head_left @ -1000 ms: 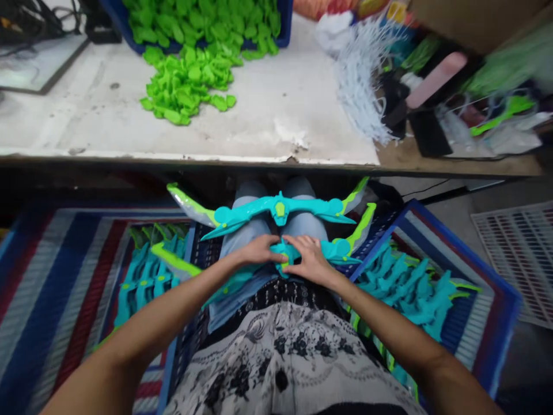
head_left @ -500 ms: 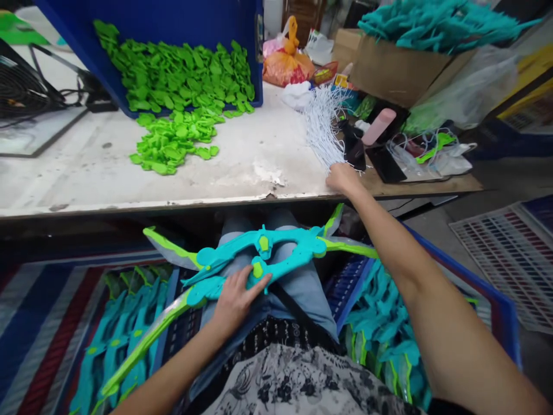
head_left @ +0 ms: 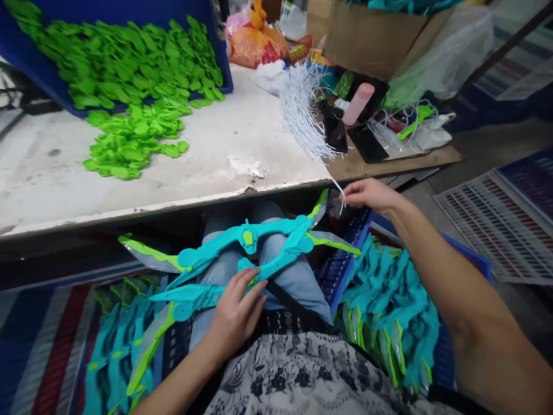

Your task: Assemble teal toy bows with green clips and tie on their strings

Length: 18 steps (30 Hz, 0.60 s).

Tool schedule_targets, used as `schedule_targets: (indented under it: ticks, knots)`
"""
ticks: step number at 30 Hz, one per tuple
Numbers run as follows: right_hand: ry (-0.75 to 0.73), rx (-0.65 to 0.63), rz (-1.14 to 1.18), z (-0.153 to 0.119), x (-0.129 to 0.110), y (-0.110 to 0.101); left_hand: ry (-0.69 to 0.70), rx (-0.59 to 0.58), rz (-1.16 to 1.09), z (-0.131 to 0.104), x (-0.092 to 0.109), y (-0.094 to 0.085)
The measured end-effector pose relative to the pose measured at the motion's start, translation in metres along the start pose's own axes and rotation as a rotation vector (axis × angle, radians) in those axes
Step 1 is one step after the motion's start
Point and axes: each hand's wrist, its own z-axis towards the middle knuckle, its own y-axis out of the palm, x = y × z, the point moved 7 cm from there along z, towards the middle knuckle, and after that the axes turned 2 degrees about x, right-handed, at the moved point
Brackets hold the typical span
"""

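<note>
Two turquoise plastic toy bows with lime-green and clear tips lie across my lap. The nearer toy bow (head_left: 280, 262) has my left hand (head_left: 237, 308) on its middle, fingers curled over the grip and partly hiding it. Just beyond it lies the farther toy bow (head_left: 220, 242), a lime-green piece at its centre. At the table's front edge my right hand (head_left: 367, 195) pinches the end of a white string (head_left: 336, 183). That string trails back toward the bundle of white strings (head_left: 302, 112) on the table.
A tilted blue bin (head_left: 227, 80) spills lime-green plastic parts (head_left: 133, 138) onto the white table (head_left: 216, 155). A pink bottle (head_left: 358, 104) and a black phone (head_left: 367, 143) lie at the right. Crates of toy bows (head_left: 389, 300) stand on both sides of my legs.
My right hand has moved right and toward me from the string bundle, drawing a string past the table edge. My left hand stays on the nearer bow. The view has shifted right.
</note>
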Motion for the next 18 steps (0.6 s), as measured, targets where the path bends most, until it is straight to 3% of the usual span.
schedule_targets:
  ticks: [3, 6, 8, 13, 18]
  knots:
    - [0.127, 0.011, 0.184, -0.071, 0.063, 0.012, -0.037, -0.171, -0.226, 0.025, 0.020, 0.038]
    - [0.175, 0.201, 0.235, -0.127, 0.114, 0.020, -0.107, -0.392, -0.420, 0.046, 0.036, 0.091]
    - [0.153, 0.372, 0.240, -0.151, 0.135, 0.022, -0.151, -0.514, -0.498, 0.058, 0.044, 0.126]
    - [0.110, 0.680, 0.158, -0.173, 0.158, 0.018, -0.396, -0.697, -0.562, 0.082, 0.045, 0.195]
    - [0.082, 0.724, 0.167, -0.163, 0.170, 0.021, -0.654, -0.669, -0.750, 0.092, 0.041, 0.234]
